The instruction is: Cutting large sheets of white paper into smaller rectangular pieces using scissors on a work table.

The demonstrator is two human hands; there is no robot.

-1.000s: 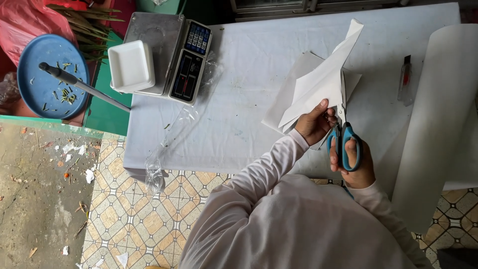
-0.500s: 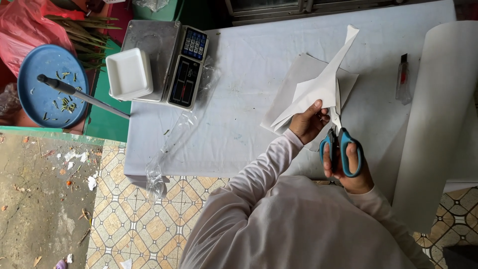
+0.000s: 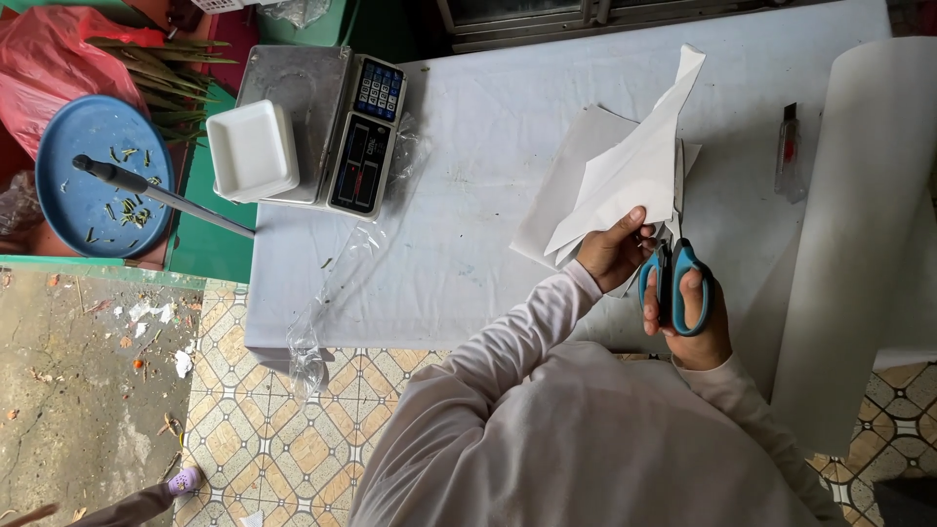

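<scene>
Left hand (image 3: 613,254) pinching white paper (image 3: 632,176), right hand (image 3: 691,317) gripping scissors (image 3: 673,278) near scale (image 3: 337,122).

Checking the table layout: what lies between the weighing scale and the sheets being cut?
In the head view, between the scale and the paper sheets, only crumpled clear plastic film lies near the scale; otherwise bare white tabletop.

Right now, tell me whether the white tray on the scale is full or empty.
Empty: the white tray on the scale shows only its bare inside.
</scene>
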